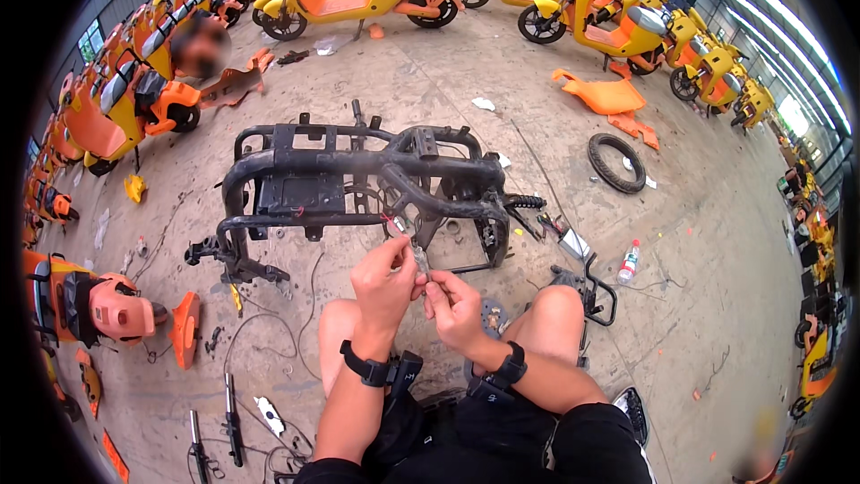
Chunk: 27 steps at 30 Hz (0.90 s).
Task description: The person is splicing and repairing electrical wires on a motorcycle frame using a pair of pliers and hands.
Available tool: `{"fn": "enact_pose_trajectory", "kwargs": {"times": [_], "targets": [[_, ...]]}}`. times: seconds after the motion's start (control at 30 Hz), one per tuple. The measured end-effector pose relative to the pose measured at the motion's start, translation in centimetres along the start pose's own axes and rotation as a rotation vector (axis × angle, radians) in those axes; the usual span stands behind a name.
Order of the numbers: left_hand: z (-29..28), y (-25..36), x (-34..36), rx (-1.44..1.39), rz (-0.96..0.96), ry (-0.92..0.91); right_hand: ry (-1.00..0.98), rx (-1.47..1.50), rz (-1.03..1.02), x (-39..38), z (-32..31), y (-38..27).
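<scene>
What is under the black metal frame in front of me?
Through gaps in the black metal frame, concrete floor shows. Whatever lies beneath its solid parts is covered, so I can't tell.

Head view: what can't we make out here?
All in head view:
- Held part: lower end, covered by left hand and right hand.
- Frame: floor-facing side, hidden by its own upper side.
- Upper-left patch: blurred.
- Lower-right scooter: cut off by dark rim.
</scene>
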State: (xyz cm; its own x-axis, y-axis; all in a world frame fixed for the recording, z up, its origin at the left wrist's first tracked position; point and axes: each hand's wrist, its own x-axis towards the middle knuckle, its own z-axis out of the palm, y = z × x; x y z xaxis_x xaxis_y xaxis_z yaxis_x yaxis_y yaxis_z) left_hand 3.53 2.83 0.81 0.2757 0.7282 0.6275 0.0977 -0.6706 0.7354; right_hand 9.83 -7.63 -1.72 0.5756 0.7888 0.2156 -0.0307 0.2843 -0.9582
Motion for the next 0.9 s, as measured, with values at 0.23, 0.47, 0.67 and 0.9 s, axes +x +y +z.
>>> {"fn": "enact_pose_trajectory", "kwargs": {"times": [0.23,0.47,0.67,0.9], "targets": [[0.0,-0.6,-0.5,-0.093,-0.289,-0.166,0.028,-0.042,-0.072,0.1,-0.4,0.6],[0.0,-0.9,0.3,0.007,-0.223,-0.123,0.032,-0.083,-0.142,0.8,0.0,-0.6],[-0.9,-0.2,0.7,0.019,-0.193,-0.116,0.011,-0.045,-0.002,0.3,-0.2,-0.9],[-1.0,0.1,0.7,-0.08,-0.12,-0.239,-0.021,-0.008,-0.036,0.3,0.2,-0.3]]}}
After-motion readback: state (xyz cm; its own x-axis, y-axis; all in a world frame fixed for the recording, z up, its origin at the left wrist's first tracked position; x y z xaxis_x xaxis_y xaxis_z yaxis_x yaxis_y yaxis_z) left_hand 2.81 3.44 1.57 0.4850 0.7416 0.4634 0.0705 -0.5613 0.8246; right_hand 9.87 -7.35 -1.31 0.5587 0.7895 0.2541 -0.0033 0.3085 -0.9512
